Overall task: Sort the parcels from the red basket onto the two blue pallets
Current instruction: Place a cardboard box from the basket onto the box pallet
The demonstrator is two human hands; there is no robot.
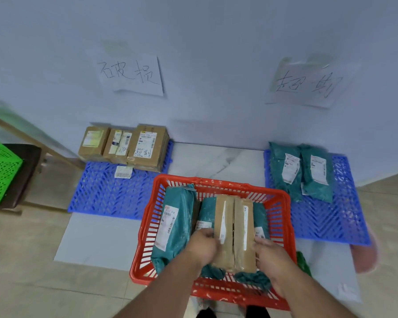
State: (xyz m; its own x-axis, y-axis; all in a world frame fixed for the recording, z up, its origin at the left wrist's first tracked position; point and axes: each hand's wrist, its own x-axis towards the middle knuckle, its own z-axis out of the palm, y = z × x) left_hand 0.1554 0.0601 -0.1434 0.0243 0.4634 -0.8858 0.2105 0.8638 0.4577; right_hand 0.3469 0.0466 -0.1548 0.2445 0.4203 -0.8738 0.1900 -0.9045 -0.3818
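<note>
The red basket (218, 187) stands on the floor in front of me with teal mailer bags (175, 221) inside. On top of them lies a brown cardboard box (234, 232), split along its middle seam. My left hand (203, 245) grips its left side and my right hand (270, 253) grips its right side. The left blue pallet (106, 191) carries three cardboard boxes (145, 145) against the wall. Two teal mailer bags (301, 171) lie on the right blue pallet (326, 216).
Two handwritten paper signs (131, 74) hang on the wall, one above each pallet. A green basket (0, 173) sits on a dark stool at the left. A loose label (123, 172) lies on the left pallet. A pink object (365, 253) lies beside the right pallet.
</note>
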